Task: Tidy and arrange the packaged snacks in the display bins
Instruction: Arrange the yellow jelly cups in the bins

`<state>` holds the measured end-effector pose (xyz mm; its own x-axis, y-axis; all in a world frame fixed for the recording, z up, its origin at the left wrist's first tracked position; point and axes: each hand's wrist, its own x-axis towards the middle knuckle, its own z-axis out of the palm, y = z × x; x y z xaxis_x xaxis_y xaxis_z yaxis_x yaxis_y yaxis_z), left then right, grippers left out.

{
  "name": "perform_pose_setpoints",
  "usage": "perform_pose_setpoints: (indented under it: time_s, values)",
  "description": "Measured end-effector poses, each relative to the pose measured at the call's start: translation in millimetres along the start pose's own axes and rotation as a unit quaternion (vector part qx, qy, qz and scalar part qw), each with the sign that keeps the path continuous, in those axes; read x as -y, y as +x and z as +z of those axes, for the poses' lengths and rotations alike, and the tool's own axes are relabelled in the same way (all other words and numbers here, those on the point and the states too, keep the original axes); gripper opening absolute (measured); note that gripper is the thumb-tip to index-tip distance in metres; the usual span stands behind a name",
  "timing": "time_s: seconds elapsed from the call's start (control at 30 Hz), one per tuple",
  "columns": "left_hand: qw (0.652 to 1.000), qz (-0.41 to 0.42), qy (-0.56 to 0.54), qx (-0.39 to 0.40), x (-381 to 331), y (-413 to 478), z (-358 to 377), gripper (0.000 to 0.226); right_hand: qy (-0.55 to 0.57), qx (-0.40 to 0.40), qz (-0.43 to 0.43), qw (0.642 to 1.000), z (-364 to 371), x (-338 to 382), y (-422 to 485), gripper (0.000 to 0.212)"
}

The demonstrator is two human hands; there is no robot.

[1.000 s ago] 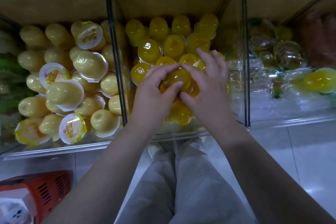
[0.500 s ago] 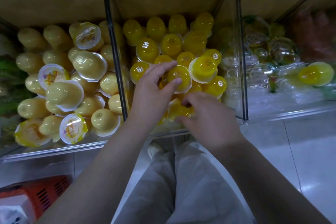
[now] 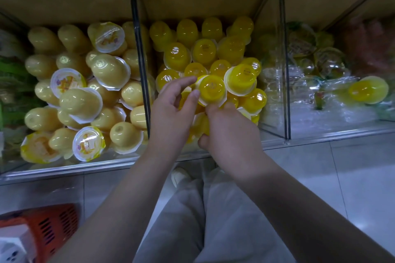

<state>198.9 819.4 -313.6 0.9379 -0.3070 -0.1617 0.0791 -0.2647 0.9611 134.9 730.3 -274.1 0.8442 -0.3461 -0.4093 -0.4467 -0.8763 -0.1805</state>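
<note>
The middle clear bin holds several bright yellow jelly cups. My left hand touches one of these cups with thumb and forefinger at its white rim. My right hand is lower, near the bin's front, fingers curled round another yellow cup that is mostly hidden under it. A further cup lies tilted just right of the touched one.
The left bin is full of pale yellow jelly cups. The right bin holds clear packets and one stray yellow cup. Black-edged glass dividers separate the bins. An orange basket sits on the tiled floor at lower left.
My right hand has drawn back from the top of the pile to the bin's front and closed on a lower cup. My left hand stays on the top cup.
</note>
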Motion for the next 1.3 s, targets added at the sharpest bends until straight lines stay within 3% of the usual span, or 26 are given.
perform_pose_setpoints:
  time_s: [0.1,0.53,0.63,0.73,0.83,0.9,1.03,1.2,1.3]
  values:
    - [1.000,-0.005,-0.001,-0.019,-2.1,-5.1,-4.7,0.023,-0.029,-0.022,0.004,0.999,-1.1,1.5,-1.2,0.028]
    - [0.999,-0.029,-0.005,-0.029,-9.2,-14.6,-5.3,0.022,-0.061,0.033,-0.075,0.995,-3.4,-5.2,12.2,0.031]
    - [0.998,-0.032,-0.037,-0.039,-15.0,-14.0,-4.0,0.023,-0.004,0.024,-0.077,0.997,8.0,-15.4,8.0,0.038]
    - [0.994,-0.036,-0.095,-0.033,-19.8,-13.0,-0.8,0.023,0.138,-0.063,-0.074,0.986,26.8,-31.1,-0.1,0.037]
    - [0.988,-0.040,-0.149,-0.008,-24.8,-12.6,5.3,0.029,0.319,-0.203,-0.057,0.924,31.0,-41.0,-9.0,0.030]
    - [0.983,-0.047,-0.174,0.019,-29.6,-11.8,11.1,0.034,0.423,-0.252,-0.048,0.869,26.4,-42.6,-13.7,0.032]
    - [0.976,-0.037,-0.210,0.055,-39.7,-8.7,21.0,0.036,0.588,-0.257,-0.012,0.766,12.3,-41.6,-10.2,0.037]
    - [0.967,-0.031,-0.243,0.066,-50.0,-10.6,28.9,0.038,0.666,-0.262,-0.013,0.698,0.4,-41.5,2.2,0.050]
    - [0.964,-0.027,-0.254,0.077,-56.7,-14.5,38.8,0.040,0.698,-0.254,-0.016,0.670,-6.9,-42.7,5.9,0.043]
